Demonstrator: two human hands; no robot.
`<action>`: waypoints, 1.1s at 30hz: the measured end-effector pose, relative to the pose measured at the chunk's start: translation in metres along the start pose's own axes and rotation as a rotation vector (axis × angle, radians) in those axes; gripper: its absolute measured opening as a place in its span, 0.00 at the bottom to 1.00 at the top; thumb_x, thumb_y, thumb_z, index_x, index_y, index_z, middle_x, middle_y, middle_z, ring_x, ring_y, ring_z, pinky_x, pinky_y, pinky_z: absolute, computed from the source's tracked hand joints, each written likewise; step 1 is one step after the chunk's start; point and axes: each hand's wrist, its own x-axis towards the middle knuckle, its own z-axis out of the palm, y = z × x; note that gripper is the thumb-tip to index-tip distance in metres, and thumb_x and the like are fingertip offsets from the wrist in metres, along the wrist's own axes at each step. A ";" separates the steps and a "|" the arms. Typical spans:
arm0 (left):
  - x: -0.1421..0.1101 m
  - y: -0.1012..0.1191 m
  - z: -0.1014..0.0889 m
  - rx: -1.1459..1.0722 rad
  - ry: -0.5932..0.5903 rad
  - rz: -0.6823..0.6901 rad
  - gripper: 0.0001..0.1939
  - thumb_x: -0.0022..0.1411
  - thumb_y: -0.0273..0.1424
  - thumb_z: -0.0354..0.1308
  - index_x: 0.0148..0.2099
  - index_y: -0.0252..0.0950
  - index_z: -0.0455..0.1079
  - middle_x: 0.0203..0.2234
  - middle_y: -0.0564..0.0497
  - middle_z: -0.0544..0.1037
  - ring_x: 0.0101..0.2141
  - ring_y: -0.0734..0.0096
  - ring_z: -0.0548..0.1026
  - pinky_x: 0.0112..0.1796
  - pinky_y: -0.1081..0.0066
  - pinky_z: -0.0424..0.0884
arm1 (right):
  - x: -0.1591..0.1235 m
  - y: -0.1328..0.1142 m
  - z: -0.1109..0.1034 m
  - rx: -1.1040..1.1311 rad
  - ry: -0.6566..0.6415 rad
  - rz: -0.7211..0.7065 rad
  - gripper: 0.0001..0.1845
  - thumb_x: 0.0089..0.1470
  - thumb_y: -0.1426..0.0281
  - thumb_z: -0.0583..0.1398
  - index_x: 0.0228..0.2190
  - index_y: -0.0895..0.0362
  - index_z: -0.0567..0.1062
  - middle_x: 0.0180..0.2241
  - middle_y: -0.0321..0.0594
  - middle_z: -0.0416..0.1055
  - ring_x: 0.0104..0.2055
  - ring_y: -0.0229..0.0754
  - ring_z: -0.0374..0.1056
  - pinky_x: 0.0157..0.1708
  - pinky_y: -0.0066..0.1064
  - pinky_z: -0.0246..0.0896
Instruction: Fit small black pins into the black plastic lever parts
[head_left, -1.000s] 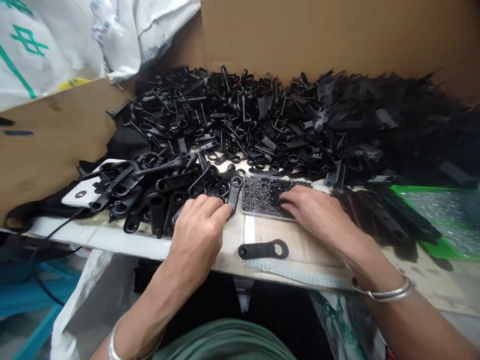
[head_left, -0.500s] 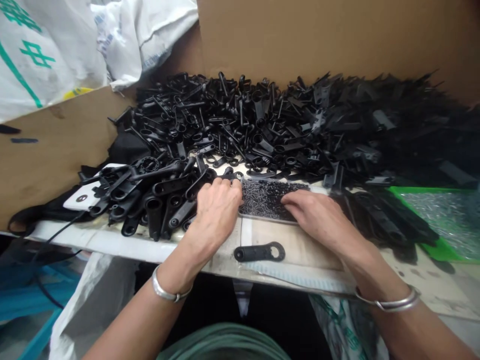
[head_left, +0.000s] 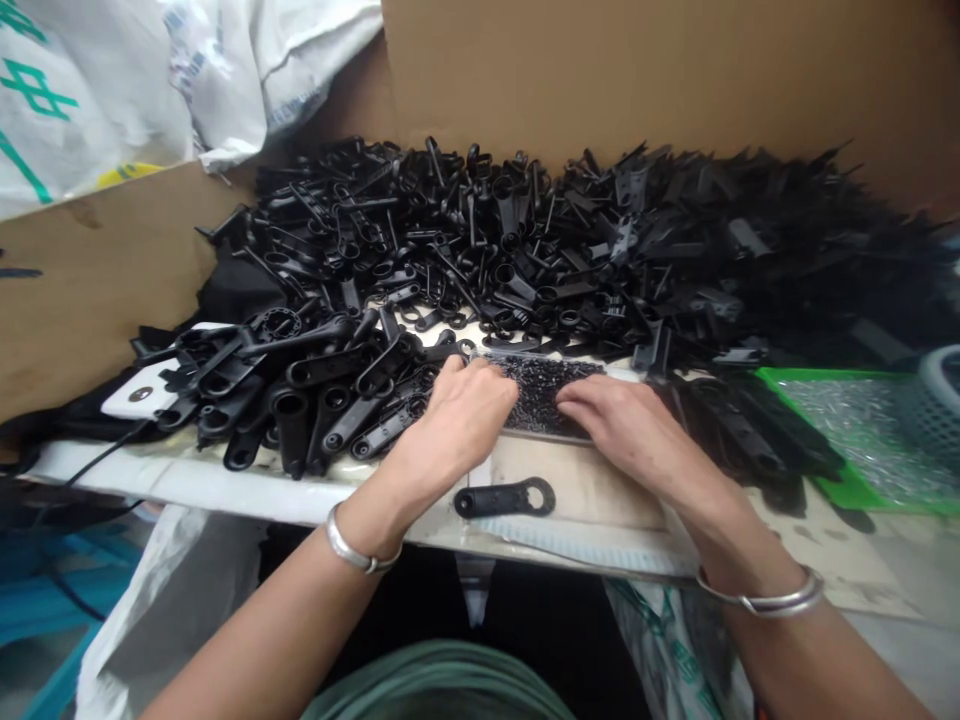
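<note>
My left hand [head_left: 465, 412] lies with its fingers curled down over the left edge of a shallow tray of tiny black pieces [head_left: 544, 385]; what sits under the fingers is hidden. My right hand [head_left: 626, 425] rests on the tray's right side, its fingertips bunched together in the small pieces. One black plastic lever with a ring end [head_left: 504, 497] lies alone on the table just in front of both hands. More such levers are heaped [head_left: 322, 385] directly left of my left hand.
A big pile of black plastic parts [head_left: 525, 240] fills the table up to the cardboard walls [head_left: 600, 70]. A green tray of silvery bits [head_left: 862, 430] stands at the right, a white device with a cable [head_left: 139, 392] at the left, and white sacks [head_left: 112, 80] behind.
My left hand has slid right, from the heap of levers onto the tray's left edge. My right hand has stayed on the tray. The view has shifted slightly.
</note>
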 end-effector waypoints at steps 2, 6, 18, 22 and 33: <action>0.004 -0.002 0.008 -0.002 -0.019 -0.003 0.10 0.60 0.17 0.49 0.34 0.34 0.69 0.31 0.49 0.70 0.37 0.64 0.68 0.46 0.60 0.60 | -0.001 -0.001 -0.001 0.012 0.010 0.010 0.08 0.61 0.73 0.57 0.36 0.55 0.77 0.38 0.38 0.75 0.39 0.44 0.70 0.42 0.35 0.62; 0.006 -0.004 0.013 -0.004 -0.045 -0.009 0.14 0.58 0.15 0.46 0.35 0.35 0.70 0.31 0.48 0.71 0.37 0.65 0.69 0.47 0.60 0.59 | -0.003 -0.002 -0.004 0.096 0.059 -0.006 0.09 0.60 0.74 0.56 0.37 0.54 0.77 0.38 0.35 0.76 0.39 0.43 0.71 0.42 0.33 0.62; 0.010 0.006 0.004 -0.087 -0.040 -0.044 0.15 0.57 0.14 0.45 0.31 0.34 0.68 0.27 0.48 0.71 0.35 0.61 0.70 0.46 0.55 0.59 | -0.009 -0.011 -0.009 0.358 0.148 0.090 0.08 0.55 0.72 0.59 0.33 0.52 0.78 0.34 0.32 0.77 0.36 0.41 0.72 0.38 0.31 0.62; 0.007 0.001 -0.005 -0.205 0.013 -0.122 0.14 0.55 0.15 0.46 0.28 0.34 0.69 0.25 0.48 0.71 0.31 0.63 0.70 0.39 0.62 0.62 | -0.010 -0.014 -0.007 0.494 0.136 0.169 0.07 0.54 0.70 0.59 0.32 0.53 0.79 0.30 0.33 0.76 0.30 0.41 0.71 0.33 0.32 0.63; 0.004 -0.003 -0.014 -0.854 0.138 -0.320 0.06 0.55 0.24 0.56 0.32 0.34 0.75 0.20 0.52 0.76 0.25 0.70 0.74 0.29 0.71 0.66 | -0.006 -0.031 -0.005 0.886 0.082 0.334 0.08 0.50 0.67 0.63 0.34 0.56 0.79 0.23 0.35 0.72 0.21 0.36 0.64 0.20 0.25 0.60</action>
